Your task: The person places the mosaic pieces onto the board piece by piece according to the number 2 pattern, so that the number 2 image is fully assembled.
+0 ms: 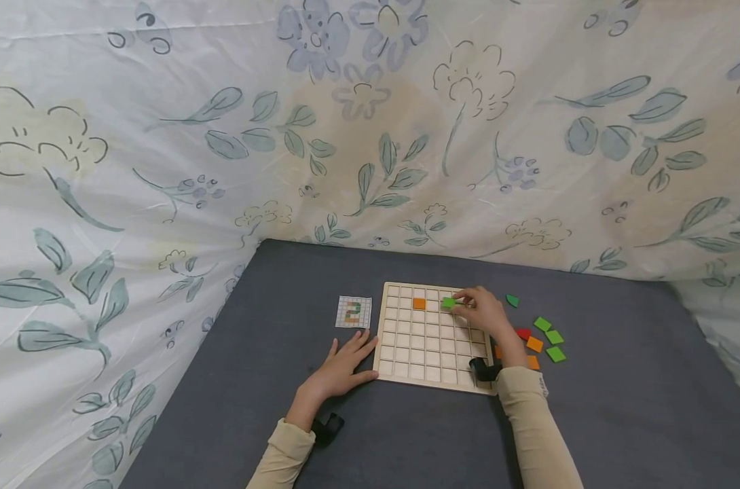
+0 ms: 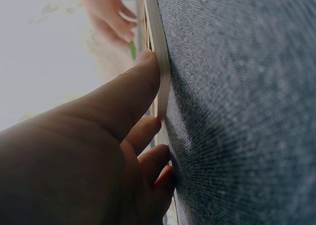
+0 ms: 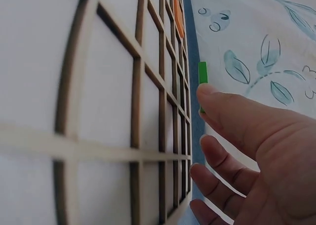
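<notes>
A wooden grid board (image 1: 415, 372) lies on the dark table, with one orange square tile (image 1: 419, 303) in a cell of its upper part. My right hand (image 1: 483, 311) pinches a green square tile (image 1: 448, 303) between thumb and fingers over the board's upper right cells. In the right wrist view the green tile (image 3: 202, 72) stands on edge at the thumb tip, apart from the grid. My left hand (image 1: 341, 367) has its fingers spread beside the board's left edge. In the left wrist view its thumb (image 2: 140, 79) touches the wooden rim.
A small printed pattern card (image 1: 354, 312) lies left of the board. Right of it are several loose tiles: green squares (image 1: 555, 354), orange squares (image 1: 535, 344), a red piece (image 1: 523, 333) and a dark green piece (image 1: 512, 300). A floral curtain (image 1: 370, 136) hangs behind the table.
</notes>
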Demonstrator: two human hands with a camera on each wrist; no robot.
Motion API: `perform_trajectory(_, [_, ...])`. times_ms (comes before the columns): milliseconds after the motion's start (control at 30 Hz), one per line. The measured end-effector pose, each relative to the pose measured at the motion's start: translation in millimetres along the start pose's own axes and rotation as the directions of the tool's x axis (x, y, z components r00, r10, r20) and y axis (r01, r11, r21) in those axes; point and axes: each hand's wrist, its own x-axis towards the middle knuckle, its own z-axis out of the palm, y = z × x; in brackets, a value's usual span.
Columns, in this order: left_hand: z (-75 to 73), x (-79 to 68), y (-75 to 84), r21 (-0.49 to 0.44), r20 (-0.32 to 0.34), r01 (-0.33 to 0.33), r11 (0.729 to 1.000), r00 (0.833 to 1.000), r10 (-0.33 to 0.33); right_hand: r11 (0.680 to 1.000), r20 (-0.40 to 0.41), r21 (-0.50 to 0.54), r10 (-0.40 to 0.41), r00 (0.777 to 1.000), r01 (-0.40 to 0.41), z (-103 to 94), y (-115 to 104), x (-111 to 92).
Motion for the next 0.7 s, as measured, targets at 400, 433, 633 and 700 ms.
perform_trajectory(400, [-1.7, -1.2, 2.4, 0.0, 0.005, -0.003, 1.0, 1.0, 0.003, 0.999, -0.002, -0.024, 0.027, 1.0, -0.027, 12.2, -7.5, 7.7])
perform_trajectory(433, [-1.7, -1.2, 2.5, -0.002, 0.005, -0.002, 1.0, 1.0, 0.002, 0.999, -0.002, -0.027, 0.025, 1.0, -0.025, 13.1, -7.3, 8.3])
perform_trajectory(633, [-0.8, -0.8, 1.1, 0.001, 0.005, 0.001, 1.0, 1.0, -0.001, 1.0, 0.014, -0.028, 0.015, 1.0, -0.014, 17.2, -10.1, 9.9])
perform_trajectory(700, [-0.5, -0.5, 0.7, 0.004, 0.003, 0.002, 1.0, 1.0, -0.002, 0.999, 0.01, -0.031, 0.014, 1.0, -0.013, 18.3, -12.0, 10.1])
